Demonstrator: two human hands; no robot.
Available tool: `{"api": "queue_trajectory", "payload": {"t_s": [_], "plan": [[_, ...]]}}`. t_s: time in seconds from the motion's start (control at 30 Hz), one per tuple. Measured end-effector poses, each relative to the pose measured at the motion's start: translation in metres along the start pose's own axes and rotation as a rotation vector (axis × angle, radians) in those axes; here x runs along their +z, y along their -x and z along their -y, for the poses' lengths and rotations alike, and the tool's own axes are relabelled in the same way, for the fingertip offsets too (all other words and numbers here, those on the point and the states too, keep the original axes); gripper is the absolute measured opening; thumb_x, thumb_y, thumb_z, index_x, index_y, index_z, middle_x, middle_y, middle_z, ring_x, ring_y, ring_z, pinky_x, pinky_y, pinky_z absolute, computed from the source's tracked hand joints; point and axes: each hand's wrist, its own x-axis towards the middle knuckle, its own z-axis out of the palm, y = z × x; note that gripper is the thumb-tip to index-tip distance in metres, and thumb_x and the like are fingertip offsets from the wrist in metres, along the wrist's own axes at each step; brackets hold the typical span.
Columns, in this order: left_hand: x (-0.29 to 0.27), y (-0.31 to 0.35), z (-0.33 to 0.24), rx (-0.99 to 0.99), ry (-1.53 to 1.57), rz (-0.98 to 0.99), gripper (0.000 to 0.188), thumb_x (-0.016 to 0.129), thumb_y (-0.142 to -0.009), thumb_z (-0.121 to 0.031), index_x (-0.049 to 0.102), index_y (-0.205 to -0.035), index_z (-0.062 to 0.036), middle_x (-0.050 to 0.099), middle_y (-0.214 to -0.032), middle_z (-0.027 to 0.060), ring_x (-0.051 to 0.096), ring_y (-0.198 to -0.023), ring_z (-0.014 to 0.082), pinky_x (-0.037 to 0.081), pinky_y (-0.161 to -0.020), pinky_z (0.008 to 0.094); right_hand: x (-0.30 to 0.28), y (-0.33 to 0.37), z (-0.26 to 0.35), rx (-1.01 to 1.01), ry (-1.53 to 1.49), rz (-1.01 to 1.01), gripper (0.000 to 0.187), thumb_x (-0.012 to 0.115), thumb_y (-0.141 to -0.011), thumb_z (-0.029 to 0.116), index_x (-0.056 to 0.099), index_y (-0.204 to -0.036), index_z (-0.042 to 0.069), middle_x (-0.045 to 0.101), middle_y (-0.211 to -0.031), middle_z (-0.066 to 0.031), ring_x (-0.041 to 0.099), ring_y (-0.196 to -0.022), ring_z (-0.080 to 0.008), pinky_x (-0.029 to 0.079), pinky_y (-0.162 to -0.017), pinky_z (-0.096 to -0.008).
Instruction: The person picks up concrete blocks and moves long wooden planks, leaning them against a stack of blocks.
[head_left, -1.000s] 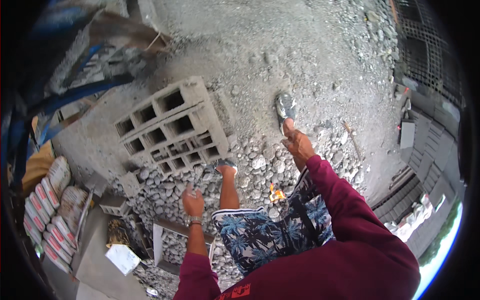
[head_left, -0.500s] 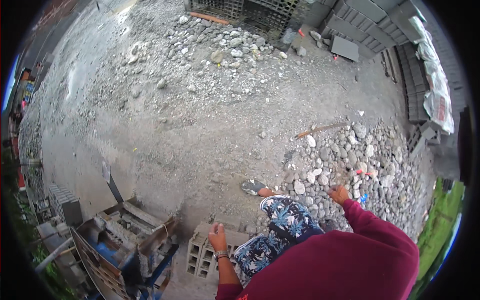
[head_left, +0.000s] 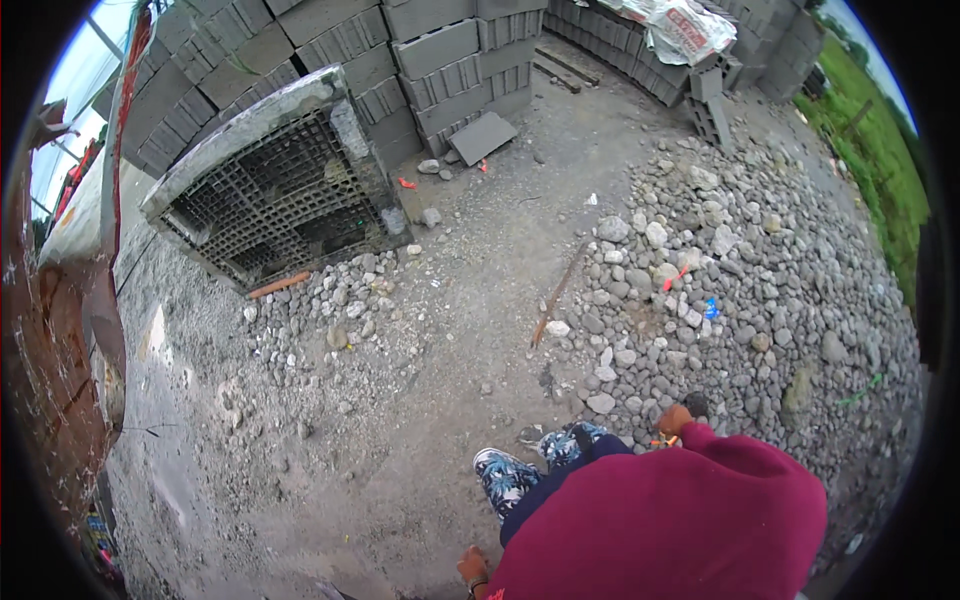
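My left hand hangs low at my side over the grey dirt, its fingers loosely apart and nothing visible in it. Close to my right hip, my right hand is held in front of the edge of a broad heap of stones. Its fingers are mostly turned from view, so its grip cannot be made out. A dark stone shows right beside that hand, and a small orange scrap lies just under it. Neither can be seen to be held.
Stacked grey concrete blocks stand at the back. Against them leans a dirty grid-like pallet. A loose block, a stick and smaller stones lie on the ground. Rusty sheet metal rises at left; grass borders the right.
My view has swung right and up toward the block stacks. The hollow blocks and wooden frame near my left hand have left the picture. Both hands sit lower in view.
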Motion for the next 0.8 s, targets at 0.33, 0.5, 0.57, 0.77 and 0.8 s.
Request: {"api": "queue_trajectory", "payload": {"t_s": [0.33, 0.5, 0.57, 0.77, 0.8], "plan": [[0.017, -0.099, -0.191, 0.045, -0.243, 0.197, 0.020, 0.056, -0.088, -0.019, 0.061, -0.095, -0.0003, 0.061, -0.071, 0.0081, 0.057, -0.053, 0.0180, 0.041, -0.041, 0.0314, -0.192, -0.129, 0.061, 0.553, -1.276, -0.380, 0.028, 0.064, -0.076, 0.031, 0.072, -0.080, 0.005, 0.069, -0.079, -0.0155, 0.068, -0.075, -0.0315, 0.053, -0.071, -0.0420], [0.042, -0.154, -0.342, 0.131, -0.347, 0.190, 0.021, 0.055, -0.089, -0.019, 0.060, -0.097, -0.0009, 0.061, -0.071, 0.0089, 0.058, -0.053, 0.0193, 0.041, -0.040, 0.0322, -0.262, -0.165, 0.074, 0.583, -1.387, -0.537, 0.031, 0.068, -0.072, 0.033, 0.073, -0.089, 0.007, 0.069, -0.091, -0.0193, 0.067, -0.087, -0.0360, 0.052, -0.078, -0.0426], [0.062, -0.173, -0.410, 0.160, -0.367, 0.166, 0.021, 0.055, -0.090, -0.020, 0.059, -0.098, -0.0012, 0.061, -0.072, 0.0092, 0.059, -0.053, 0.0198, 0.040, -0.040, 0.0325, -0.288, -0.177, 0.065, 0.640, -1.447, -0.581, 0.030, 0.069, -0.072, 0.032, 0.073, -0.088, 0.008, 0.069, -0.091, -0.0192, 0.067, -0.087, -0.0361, 0.052, -0.078, -0.0434], [0.228, -0.169, -0.614, 0.389, -0.186, 0.371, 0.021, 0.052, -0.092, -0.023, 0.058, -0.094, -0.0022, 0.061, -0.075, 0.0089, 0.058, -0.053, 0.0192, 0.037, -0.037, 0.0316, -0.161, -0.225, 0.002, 0.772, -1.153, -0.420, 0.026, 0.070, -0.072, 0.024, 0.073, -0.088, 0.004, 0.070, -0.082, -0.0179, 0.068, -0.078, -0.0342, 0.053, -0.070, -0.0411], [0.257, -0.164, -0.637, 0.431, -0.199, 0.360, 0.022, 0.052, -0.092, -0.023, 0.058, -0.099, -0.0033, 0.062, -0.079, 0.0091, 0.060, -0.057, 0.0198, 0.040, -0.041, 0.0323, -0.162, -0.231, -0.009, 0.818, -1.234, -0.365, 0.027, 0.070, -0.072, 0.024, 0.072, -0.088, 0.003, 0.069, -0.081, -0.0188, 0.068, -0.077, -0.0340, 0.054, -0.069, -0.0408]]}}
